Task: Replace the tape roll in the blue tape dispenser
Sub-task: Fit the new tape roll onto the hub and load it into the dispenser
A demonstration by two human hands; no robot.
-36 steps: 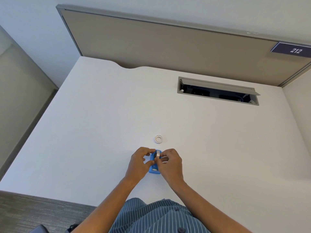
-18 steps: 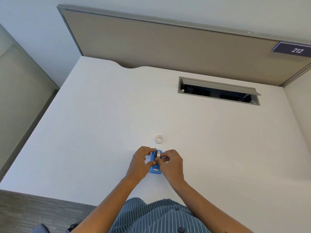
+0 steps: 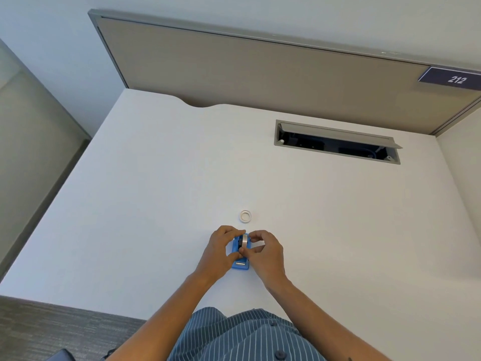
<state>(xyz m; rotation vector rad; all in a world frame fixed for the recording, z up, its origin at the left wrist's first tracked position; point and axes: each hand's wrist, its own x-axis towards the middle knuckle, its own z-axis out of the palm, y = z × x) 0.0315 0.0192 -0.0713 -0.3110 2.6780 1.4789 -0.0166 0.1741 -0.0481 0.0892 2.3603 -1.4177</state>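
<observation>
The blue tape dispenser point(image 3: 240, 265) lies on the white desk point(image 3: 156, 204) near its front edge, between my two hands. A tape roll point(image 3: 244, 241) stands on edge in the dispenser's well. My left hand point(image 3: 220, 252) wraps the dispenser's left side, thumb near the middle. My right hand point(image 3: 265, 252) pinches the roll from the right, fingertips on its rim. A small white ring, an empty tape core point(image 3: 245, 216), lies flat on the desk just beyond the dispenser.
A recessed cable box point(image 3: 337, 142) with its lid raised sits at the desk's back right. A beige partition panel point(image 3: 260, 71) runs along the far edge. Carpet point(image 3: 52, 329) shows at the lower left, below the desk's front edge.
The roll has sunk lower into the dispenser's well. My right fingers have shifted slightly over it; my left hand stays on the dispenser.
</observation>
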